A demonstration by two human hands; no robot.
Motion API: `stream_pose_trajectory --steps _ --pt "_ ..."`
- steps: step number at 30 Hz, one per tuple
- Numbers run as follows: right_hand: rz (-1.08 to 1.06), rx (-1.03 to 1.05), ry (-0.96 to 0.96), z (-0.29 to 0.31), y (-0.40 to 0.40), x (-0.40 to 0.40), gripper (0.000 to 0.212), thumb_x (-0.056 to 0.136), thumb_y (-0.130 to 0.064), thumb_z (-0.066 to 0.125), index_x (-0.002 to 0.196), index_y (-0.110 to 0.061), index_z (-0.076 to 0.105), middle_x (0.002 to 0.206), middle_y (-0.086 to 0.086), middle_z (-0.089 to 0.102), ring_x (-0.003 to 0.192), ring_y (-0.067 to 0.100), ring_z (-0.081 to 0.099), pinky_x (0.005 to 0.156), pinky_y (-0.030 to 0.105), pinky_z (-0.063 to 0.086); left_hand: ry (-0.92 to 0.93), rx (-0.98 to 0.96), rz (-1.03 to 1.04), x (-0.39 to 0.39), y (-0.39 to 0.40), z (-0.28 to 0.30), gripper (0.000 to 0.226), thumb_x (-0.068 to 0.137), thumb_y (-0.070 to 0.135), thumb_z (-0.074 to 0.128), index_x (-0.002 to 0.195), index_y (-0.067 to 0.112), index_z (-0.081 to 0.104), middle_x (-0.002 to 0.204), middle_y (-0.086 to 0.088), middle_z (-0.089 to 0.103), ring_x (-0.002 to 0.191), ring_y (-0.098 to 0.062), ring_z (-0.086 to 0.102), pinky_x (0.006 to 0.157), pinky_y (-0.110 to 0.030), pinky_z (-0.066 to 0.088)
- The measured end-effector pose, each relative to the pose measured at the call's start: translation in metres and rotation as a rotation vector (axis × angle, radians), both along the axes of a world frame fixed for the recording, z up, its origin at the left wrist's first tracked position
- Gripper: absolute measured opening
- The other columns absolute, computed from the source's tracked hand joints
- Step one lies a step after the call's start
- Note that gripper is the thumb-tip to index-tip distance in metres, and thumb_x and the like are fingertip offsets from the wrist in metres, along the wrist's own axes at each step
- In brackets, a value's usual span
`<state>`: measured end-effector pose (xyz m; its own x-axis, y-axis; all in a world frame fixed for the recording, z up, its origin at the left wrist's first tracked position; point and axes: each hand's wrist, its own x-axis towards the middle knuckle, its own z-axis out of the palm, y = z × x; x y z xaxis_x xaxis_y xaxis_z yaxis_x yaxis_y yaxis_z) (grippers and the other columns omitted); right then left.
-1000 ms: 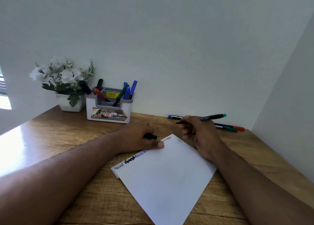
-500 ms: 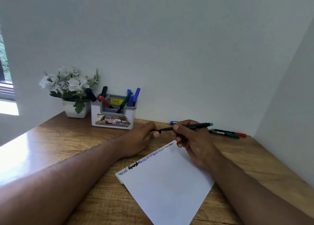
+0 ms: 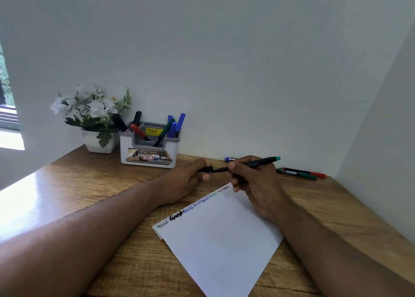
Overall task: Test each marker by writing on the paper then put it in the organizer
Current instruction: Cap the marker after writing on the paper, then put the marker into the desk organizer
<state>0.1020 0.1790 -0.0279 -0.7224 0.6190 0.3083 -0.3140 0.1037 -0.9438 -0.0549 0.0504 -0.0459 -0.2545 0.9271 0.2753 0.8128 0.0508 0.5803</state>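
I see right hand (image 3: 258, 184) pinching marker (image 3: 253, 163), left hand (image 3: 188, 180) pinching cap (image 3: 207, 169) at its tip, beyond paper (image 3: 220, 236).

A: Marker (image 3: 256, 163)?
B: Black w/ teal end, uncapped, near-level, above paper's (image 3: 220, 236) top corner; cap (image 3: 207, 169) at its tip.
A: Others?
B: Organizer (image 3: 148, 149) left of paper, several upright inside.

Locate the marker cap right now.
Head view, centre: the black cap is in the left hand, meeting the marker tip, right of the organizer.
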Motion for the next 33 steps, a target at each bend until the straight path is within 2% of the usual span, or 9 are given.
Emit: stream_pose_trajectory --steps 6,11,15,18,22,26,28,30,33 --pt "-0.01 -0.014 0.012 -0.001 0.002 0.001 0.013 0.083 0.002 0.066 0.073 -0.005 0.067 0.064 0.017 0.065 0.048 0.019 0.055 0.043 0.025 0.045 0.012 0.022 -0.016 0.004 0.001 0.003 0.009 0.1 0.035 0.042 0.098 0.028 0.047 0.085 0.011 0.052 0.078 -0.006 0.048 0.065 -0.024 0.036" --pt "0.063 0.083 -0.115 -0.009 -0.009 -0.008 0.007 0.079 0.0 0.072 0.077 -0.007 0.072 0.069 0.02 0.066 0.053 0.018 0.057 0.045 0.025 0.047 0.112 0.036 -0.036 0.006 -0.001 0.002 0.009 0.099 0.024 0.044 0.101 0.026 0.053 0.098 0.005 0.06 0.091 -0.01 0.054 0.079 -0.029 0.045" --pt "0.046 0.128 -0.146 -0.011 -0.01 -0.017 0.006 0.08 -0.006 0.073 0.083 -0.001 0.071 0.082 0.035 0.068 0.059 0.024 0.057 0.044 0.024 0.045 0.111 0.06 -0.032 0.004 0.003 -0.001 0.011 0.097 0.019 0.045 0.094 0.024 0.055 0.092 0.006 0.06 0.087 -0.01 0.055 0.076 -0.028 0.046" --pt "0.04 0.152 -0.154 -0.008 -0.016 -0.023 0.01 0.082 -0.003 0.071 0.086 0.006 0.068 0.072 0.029 0.066 0.055 0.024 0.058 0.043 0.025 0.043 0.106 0.105 0.017 0.002 0.002 -0.003 0.013 0.094 0.016 0.05 0.087 0.025 0.055 0.084 0.01 0.06 0.083 -0.011 0.057 0.069 -0.024 0.041" --pt "-0.045 0.156 -0.177 -0.002 -0.028 -0.042 0.006 0.085 -0.005 0.068 0.084 0.002 0.068 0.055 0.007 0.063 0.046 0.016 0.051 0.043 0.025 0.04 -0.044 0.204 0.101 0.0 -0.004 -0.003 0.01 0.091 0.014 0.058 0.097 0.02 0.064 0.092 0.005 0.067 0.089 -0.01 0.061 0.077 -0.021 0.046" --pt "-0.039 0.017 -0.119 -0.001 -0.048 -0.054 0.007 0.084 -0.007 0.069 0.092 -0.007 0.07 0.072 0.004 0.067 0.059 0.01 0.06 0.051 0.021 0.045 -0.16 0.301 0.176 -0.001 -0.011 0.004 0.005 0.086 0.008 0.062 0.09 0.006 0.064 0.085 -0.007 0.066 0.079 -0.014 0.059 0.072 -0.028 0.046" --pt "-0.119 0.06 -0.098 -0.002 -0.052 -0.057 0.006 0.086 -0.011 0.068 0.09 -0.016 0.069 0.084 0.002 0.07 0.074 0.012 0.066 0.063 0.023 0.052 -0.262 0.327 0.201 0.001 -0.016 0.008 0.014 0.082 0.01 0.069 0.096 0.008 0.066 0.086 -0.002 0.066 0.077 -0.006 0.058 0.069 -0.014 0.045" --pt "-0.215 0.106 -0.061 0.009 -0.054 -0.055 0.002 0.09 -0.019 0.064 0.091 -0.021 0.065 0.094 0.003 0.071 0.091 0.019 0.068 0.079 0.035 0.054 -0.413 0.338 0.226 0.004 -0.02 0.011 0.032 0.078 0.016 0.076 0.108 0.016 0.065 0.093 0.001 0.066 0.079 -0.003 0.058 0.066 -0.005 0.043" --pt "-0.155 0.329 -0.053 0.038 -0.061 -0.052 0.008 0.097 -0.02 0.053 0.101 -0.02 0.059 0.09 0.003 0.065 0.08 0.021 0.066 0.071 0.034 0.053 -0.411 0.421 0.415 -0.002 -0.039 0.009 0.027 0.081 0.02 0.074 0.105 0.025 0.063 0.093 0.005 0.066 0.083 -0.006 0.06 0.066 -0.009 0.045"
